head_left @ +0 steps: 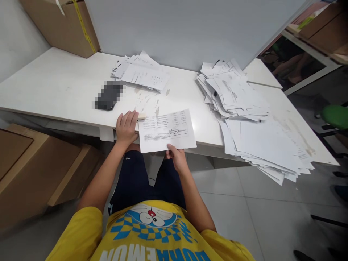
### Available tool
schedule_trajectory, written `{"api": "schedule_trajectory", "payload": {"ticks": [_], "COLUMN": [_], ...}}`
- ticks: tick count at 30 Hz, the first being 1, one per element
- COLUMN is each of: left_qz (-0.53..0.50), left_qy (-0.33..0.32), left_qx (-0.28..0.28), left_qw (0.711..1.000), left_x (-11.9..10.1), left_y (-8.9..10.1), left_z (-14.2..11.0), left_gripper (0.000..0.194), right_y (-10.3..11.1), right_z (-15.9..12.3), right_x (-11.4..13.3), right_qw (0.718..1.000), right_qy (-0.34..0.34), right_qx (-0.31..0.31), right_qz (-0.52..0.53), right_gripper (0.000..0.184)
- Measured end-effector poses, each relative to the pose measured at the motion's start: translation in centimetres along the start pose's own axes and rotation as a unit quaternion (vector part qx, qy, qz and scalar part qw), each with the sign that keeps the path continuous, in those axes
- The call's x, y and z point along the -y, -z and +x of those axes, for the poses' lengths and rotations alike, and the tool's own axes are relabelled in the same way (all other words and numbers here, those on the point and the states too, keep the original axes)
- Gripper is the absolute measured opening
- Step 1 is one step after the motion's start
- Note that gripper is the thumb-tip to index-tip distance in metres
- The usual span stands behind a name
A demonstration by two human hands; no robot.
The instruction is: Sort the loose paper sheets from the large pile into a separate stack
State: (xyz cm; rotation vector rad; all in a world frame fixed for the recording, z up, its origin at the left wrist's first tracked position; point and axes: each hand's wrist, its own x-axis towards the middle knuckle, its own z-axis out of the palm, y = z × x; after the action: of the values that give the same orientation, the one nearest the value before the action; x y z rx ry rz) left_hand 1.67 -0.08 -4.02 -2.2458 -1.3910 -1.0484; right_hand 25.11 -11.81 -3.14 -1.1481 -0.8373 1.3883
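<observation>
A printed sheet of paper point(165, 130) lies at the front edge of the white table point(54, 90), hanging slightly over it. My right hand point(176, 156) pinches the sheet's near edge from below, thumb on top. My left hand point(126, 127) rests on the table edge just left of the sheet, fingers curled over a small cream-coloured object point(141, 116) that pokes out beside the fingertips.
A dark phone-like object point(108, 96) lies left of centre. A small paper pile point(141, 72) sits at the back, a large messy paper stack point(244, 108) spreads over the right side. Cardboard boxes point(32, 174) stand on the floor at left, another box point(65, 25) at the back left. A green stool point(335, 116) is at right.
</observation>
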Motion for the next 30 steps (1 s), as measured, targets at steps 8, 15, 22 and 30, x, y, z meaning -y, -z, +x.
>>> {"api": "schedule_trajectory", "payload": {"ticks": [8,15,22,30], "left_qz": [-0.017,-0.013,0.011,-0.010], "left_qy": [0.008,0.003,-0.012,0.002], "left_qx": [0.011,0.000,-0.020,-0.002], "left_qw": [1.000,1.000,1.000,1.000], "left_x": [0.03,-0.06,-0.06,-0.13], "left_y": [-0.01,-0.08,-0.10,-0.02], "left_z": [-0.05,-0.11,-0.12,-0.04], "left_gripper": [0.055,0.054,0.054,0.054], "right_y": [-0.36,-0.45,-0.45,-0.48], "right_z": [-0.09,-0.18,-0.21,-0.12], "right_x": [0.37,0.51,0.65,0.55], "right_qw": [1.000,1.000,1.000,1.000], "right_qy": [-0.005,-0.005,-0.004,-0.004], "right_qx": [-0.015,-0.017,-0.015,-0.017], "right_qz": [-0.006,-0.007,-0.008,-0.016], "right_gripper": [0.035,0.037,0.035,0.035]}}
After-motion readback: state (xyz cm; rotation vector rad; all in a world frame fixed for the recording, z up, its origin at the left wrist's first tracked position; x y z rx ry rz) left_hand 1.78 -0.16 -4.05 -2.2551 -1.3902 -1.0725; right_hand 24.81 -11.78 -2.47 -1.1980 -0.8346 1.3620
